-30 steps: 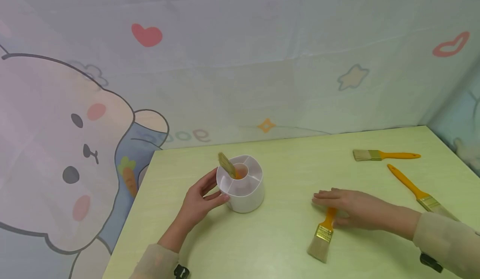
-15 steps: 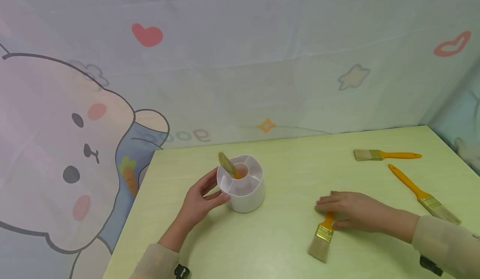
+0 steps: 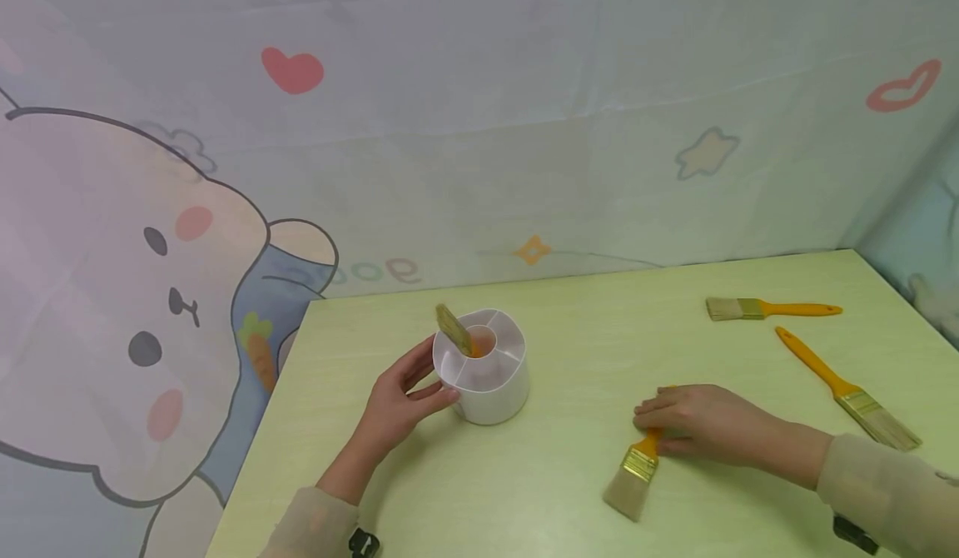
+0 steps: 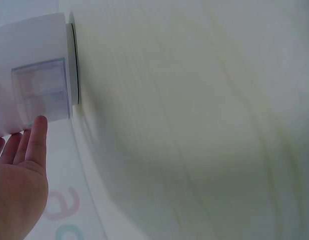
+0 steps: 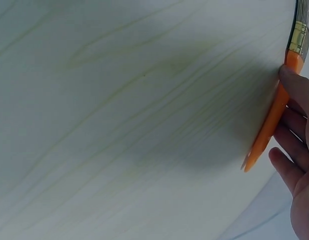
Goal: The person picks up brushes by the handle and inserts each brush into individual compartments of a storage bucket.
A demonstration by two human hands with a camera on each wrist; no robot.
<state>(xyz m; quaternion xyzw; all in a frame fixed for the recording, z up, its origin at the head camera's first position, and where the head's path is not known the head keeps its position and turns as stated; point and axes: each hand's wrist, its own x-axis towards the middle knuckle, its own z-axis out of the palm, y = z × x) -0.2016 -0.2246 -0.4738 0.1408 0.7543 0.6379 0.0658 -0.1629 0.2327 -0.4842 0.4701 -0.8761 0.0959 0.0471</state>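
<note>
A white round holder [image 3: 493, 404] with divided compartments stands on the table, and a paintbrush [image 3: 453, 331] leans out of its centre opening, bristles up. My left hand [image 3: 395, 406] holds the holder's left side between thumb and fingers. In the left wrist view the fingertips meet the holder [image 4: 32, 42] near a clear window in its wall. To the right, my right hand [image 3: 708, 420] pinches the orange handle of a flat paintbrush [image 3: 631, 479], its bristles pointing toward me. The right wrist view shows thumb and fingers on opposite sides of that handle [image 5: 272, 117].
Two more orange-handled paintbrushes lie at the right: one [image 3: 772, 309] near the back edge, the other [image 3: 847, 391] slanting beyond my right forearm. A printed cloth [image 3: 479, 141] hangs behind the pale yellow-green table [image 3: 554, 491].
My right fingers have drawn in on the brush handle, and the brush has turned slightly, its bristles shifting a little left. The left hand and holder stay in place.
</note>
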